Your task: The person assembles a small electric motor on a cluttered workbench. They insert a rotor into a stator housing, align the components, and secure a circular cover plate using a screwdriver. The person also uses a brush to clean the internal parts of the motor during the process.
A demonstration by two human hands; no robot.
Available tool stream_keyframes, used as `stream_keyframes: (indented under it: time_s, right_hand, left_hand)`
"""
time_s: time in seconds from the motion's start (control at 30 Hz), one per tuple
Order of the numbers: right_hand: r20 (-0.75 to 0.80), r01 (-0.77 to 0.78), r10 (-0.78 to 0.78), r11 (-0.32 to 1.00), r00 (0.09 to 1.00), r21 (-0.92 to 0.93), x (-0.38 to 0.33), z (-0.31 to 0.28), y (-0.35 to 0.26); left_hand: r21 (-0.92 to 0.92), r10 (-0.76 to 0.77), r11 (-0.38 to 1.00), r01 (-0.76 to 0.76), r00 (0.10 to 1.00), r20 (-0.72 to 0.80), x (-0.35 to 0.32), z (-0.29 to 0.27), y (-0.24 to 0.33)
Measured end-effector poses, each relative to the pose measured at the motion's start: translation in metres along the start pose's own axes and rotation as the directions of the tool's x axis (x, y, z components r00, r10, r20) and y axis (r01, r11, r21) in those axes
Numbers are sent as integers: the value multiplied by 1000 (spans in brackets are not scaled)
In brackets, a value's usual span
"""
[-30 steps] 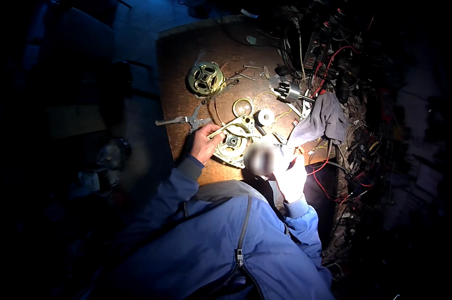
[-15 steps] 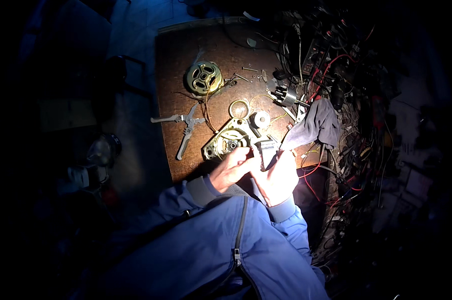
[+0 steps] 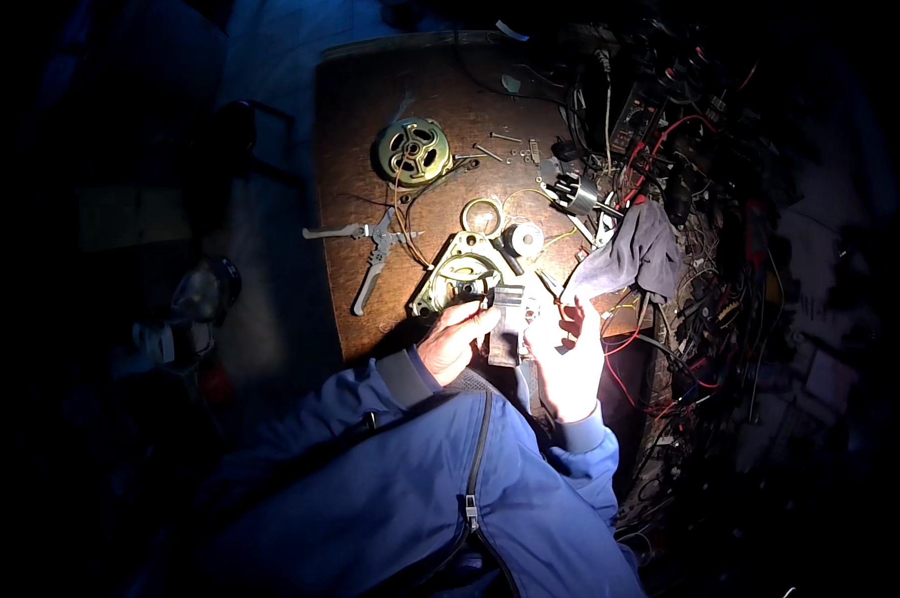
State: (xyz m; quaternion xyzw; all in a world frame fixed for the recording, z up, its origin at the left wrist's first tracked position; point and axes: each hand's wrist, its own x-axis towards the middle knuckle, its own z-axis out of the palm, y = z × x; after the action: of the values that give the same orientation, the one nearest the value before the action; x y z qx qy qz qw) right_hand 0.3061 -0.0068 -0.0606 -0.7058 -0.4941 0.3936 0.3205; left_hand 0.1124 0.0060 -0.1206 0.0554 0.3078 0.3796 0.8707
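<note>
Near the table's front edge, my left hand [image 3: 456, 344] is closed on a dark grey flat strip [image 3: 506, 341] with a paler band at its top. Just right of the strip, my right hand [image 3: 571, 367] has partly curled fingers held apart; strong light washes out its details, and nothing shows in it. Behind my left hand lies a triangular metal motor housing [image 3: 467, 247] with a round opening, its lower part hidden by the hand and strip. A metal ring [image 3: 482, 215] and a pale round part with a shaft [image 3: 523, 239] sit behind the housing.
A round slotted motor cover [image 3: 413, 152] with wires lies at the back left, above pliers [image 3: 378, 242]. Several screws [image 3: 489, 152] are farther back. A grey cloth [image 3: 629, 254], a cylindrical metal part [image 3: 573, 191] and tangled cables [image 3: 669, 140] crowd the table's right side.
The strip has turned upright and moved slightly left, now in my left hand alone. My right hand has come away from it to the right, its fingers spreading.
</note>
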Motion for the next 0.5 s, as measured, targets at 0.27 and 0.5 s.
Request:
stream_keyframes:
  time_s: [0.27,0.5]
  right_hand:
    - [422,-302,55,782,905,546,10,27,25]
    - [389,-335,122,769,913,544,3,25,20]
  left_hand:
    - [21,-89,996,87,993,83,-5,-22,-1]
    - [961,408,211,-177,910,78,-5,-50,64]
